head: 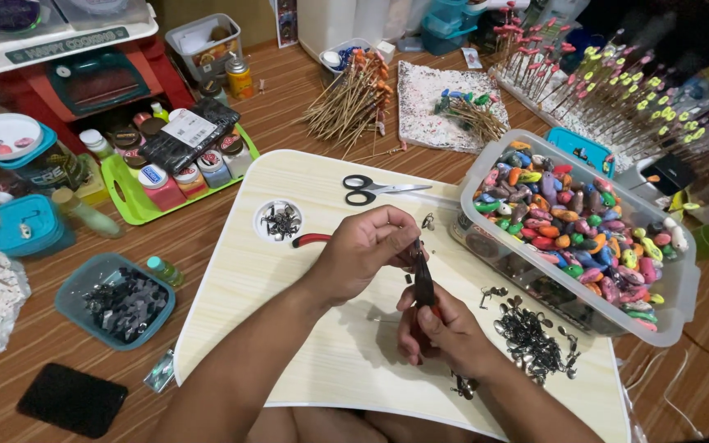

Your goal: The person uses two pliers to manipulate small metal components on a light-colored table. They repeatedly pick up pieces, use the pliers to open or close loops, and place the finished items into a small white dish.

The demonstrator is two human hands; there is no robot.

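My right hand (445, 332) grips a pair of dark pliers (423, 277) with red handles, tips pointing up. My left hand (368, 246) pinches something tiny at the plier tips; the piece is too small to make out. Both hands hover over a pale wooden lap table (289, 328). A heap of small dark metal findings (531, 340) lies just right of my right hand. A round recess in the table (278, 221) holds more metal bits.
A clear tub of several colourful beads (572, 226) stands at right. Black scissors (371, 189) lie at the table's far edge. A teal box of dark pieces (116, 299) and a green tray of jars (166, 176) sit left. Bundled sticks (350, 98) lie behind.
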